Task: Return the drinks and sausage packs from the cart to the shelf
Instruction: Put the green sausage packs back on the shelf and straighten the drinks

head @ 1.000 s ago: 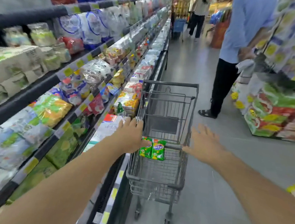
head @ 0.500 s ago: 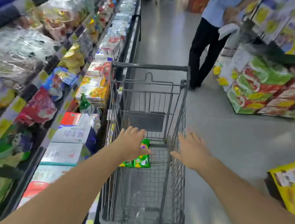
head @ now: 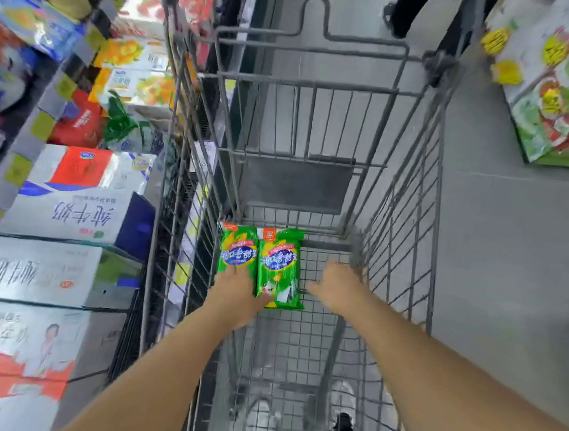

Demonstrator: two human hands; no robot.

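**Sausage packs: two in the cart, both hands inside**

Sausage packs, two of them, lie side by side and touching on the cart's wire floor, against its far end: the left pack (head: 238,249) and the right pack (head: 280,266), both green with blue labels. The left hand (head: 239,290) lies on the near end of the left pack, its thumb across the near left corner of the right pack; whether the fingers curl round the pack cannot be told, since the back of the hand hides them. The right hand (head: 338,285) is just right of the right pack, fingers loosely spread and blurred, holding nothing. Both bare forearms reach in from the near edge.

One cart (head: 412,199), grey wire, holds only these two packs. Through its floor show two shoes (head: 262,419). Left of the cart, milk cartons (head: 70,210) stand stacked on the shelf (head: 50,102), with coloured bags farther along. Far right, printed boxes (head: 568,102) stand on the floor.
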